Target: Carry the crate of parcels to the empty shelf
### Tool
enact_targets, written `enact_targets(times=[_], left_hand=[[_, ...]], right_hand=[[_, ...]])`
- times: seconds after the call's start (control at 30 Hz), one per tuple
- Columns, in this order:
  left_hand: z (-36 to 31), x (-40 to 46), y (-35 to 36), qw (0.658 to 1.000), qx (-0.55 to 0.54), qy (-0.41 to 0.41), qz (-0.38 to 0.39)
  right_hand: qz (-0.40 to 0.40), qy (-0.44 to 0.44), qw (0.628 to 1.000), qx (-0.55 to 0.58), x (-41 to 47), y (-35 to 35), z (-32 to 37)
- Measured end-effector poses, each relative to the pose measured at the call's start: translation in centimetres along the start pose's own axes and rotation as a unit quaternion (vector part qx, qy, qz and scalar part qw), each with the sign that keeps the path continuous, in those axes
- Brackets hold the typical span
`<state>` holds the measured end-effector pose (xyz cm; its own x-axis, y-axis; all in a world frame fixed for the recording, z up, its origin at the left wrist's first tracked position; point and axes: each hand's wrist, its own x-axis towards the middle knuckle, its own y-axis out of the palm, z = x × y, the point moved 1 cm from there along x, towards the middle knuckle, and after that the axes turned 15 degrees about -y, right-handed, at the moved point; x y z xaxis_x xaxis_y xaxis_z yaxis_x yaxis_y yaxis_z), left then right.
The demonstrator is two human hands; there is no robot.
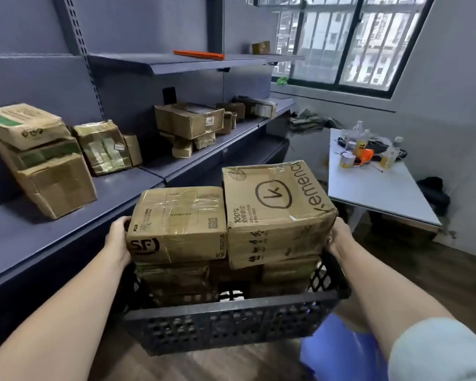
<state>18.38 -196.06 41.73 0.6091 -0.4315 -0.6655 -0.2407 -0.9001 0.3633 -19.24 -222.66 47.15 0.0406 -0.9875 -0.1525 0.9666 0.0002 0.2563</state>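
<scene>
I carry a black perforated plastic crate (231, 323) in front of me, above the wooden floor. My left hand (118, 239) grips its left side and my right hand (340, 237) grips its right side; the fingers of both are hidden behind the load. Piled above the rim are a taped cardboard box with an "SF" mark (176, 224) on the left and a larger cardboard box with a circled logo (275, 210) on the right. More cardboard boxes lie beneath them in the crate.
A blue metal shelf unit (52, 224) runs along the left with several cardboard boxes (41, 158) on it. An orange strip (198, 54) lies on the upper shelf. A white table (379, 188) with bottles stands at right under a barred window (349, 42).
</scene>
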Motion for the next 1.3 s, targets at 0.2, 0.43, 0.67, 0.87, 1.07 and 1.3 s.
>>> enact_targets(times=[0.2, 0.43, 0.67, 0.87, 1.07, 1.3], left_hand=[[0.4, 1.9, -0.6, 0.997, -0.056, 0.011, -0.057], [-1.8, 4.8, -1.1, 0.995, -0.051, 0.038, -0.079], [-2.3, 6.5, -0.3, 0.989, -0.084, 0.039, -0.118], [-1.1, 7.6, 2.1, 0.977, -0.116, 0.05, -0.171], [1.8, 9.2, 6.3, 0.944, -0.189, 0.072, -0.261], [6.8, 9.3, 10.4, 0.892, -0.292, 0.095, -0.331]], right_hand=[[0.055, 0.037, 0.997, -0.035, 7.3, 5.2, -2.2], [0.108, 0.044, 0.992, -0.055, 12.5, 10.6, -5.9], [0.142, 0.057, 0.987, -0.053, 18.2, 14.9, -8.9], [0.19, 0.08, 0.976, -0.065, 22.9, 18.4, -10.6], [0.291, 0.117, 0.941, -0.129, 31.5, 23.7, -15.1], [0.387, 0.148, 0.896, -0.159, 37.8, 29.0, -15.9]])
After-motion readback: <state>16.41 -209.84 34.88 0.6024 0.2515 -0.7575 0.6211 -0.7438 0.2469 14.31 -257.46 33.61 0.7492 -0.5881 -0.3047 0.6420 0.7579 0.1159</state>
